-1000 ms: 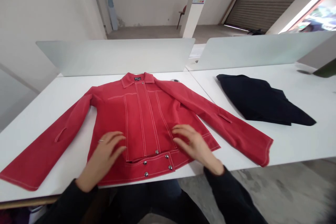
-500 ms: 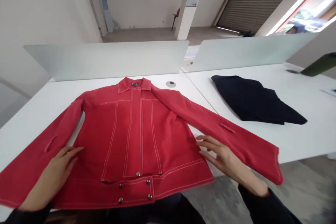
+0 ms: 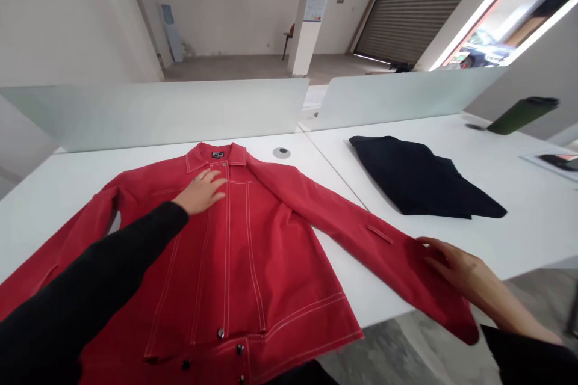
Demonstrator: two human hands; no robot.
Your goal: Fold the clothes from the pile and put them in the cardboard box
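A red jacket with white stitching lies face up and spread out on the white table, collar at the far side. My left hand rests flat on its chest just below the collar, fingers stretched out. My right hand is at the end of the jacket's right-side sleeve, near the table's front edge, its fingers curled onto the cuff. That cuff hangs past the edge. Both my arms wear black sleeves.
A folded black garment lies on the adjoining table to the right. A dark green bottle and a dark flat object sit at the far right. Frosted divider panels stand along the tables' back edge.
My left hand moved from the jacket's lower left side up to the chest below the collar. My right hand slid out along the sleeve to its cuff. The view swung right.
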